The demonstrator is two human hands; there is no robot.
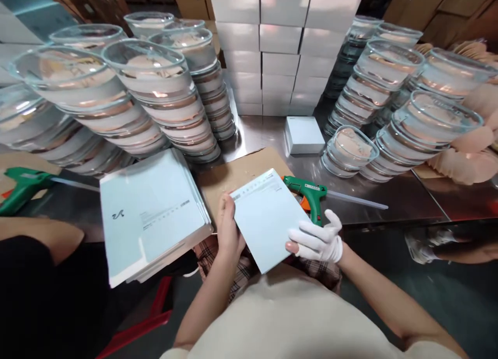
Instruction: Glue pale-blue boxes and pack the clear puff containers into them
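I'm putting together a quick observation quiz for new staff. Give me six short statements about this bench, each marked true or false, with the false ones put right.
1. The right hand wears a white glove. True.
2. The left hand is gloved too. False: it is bare.
3. Both hands touch the pale blue panel. True.
4. The glue gun nearest the right hand has a red body. False: its body is green.
5. White boxes are stacked beyond the panel, at the far side. True.
6. The stacked glass bowls stand only to the left of the white boxes. False: there are stacks on both sides.
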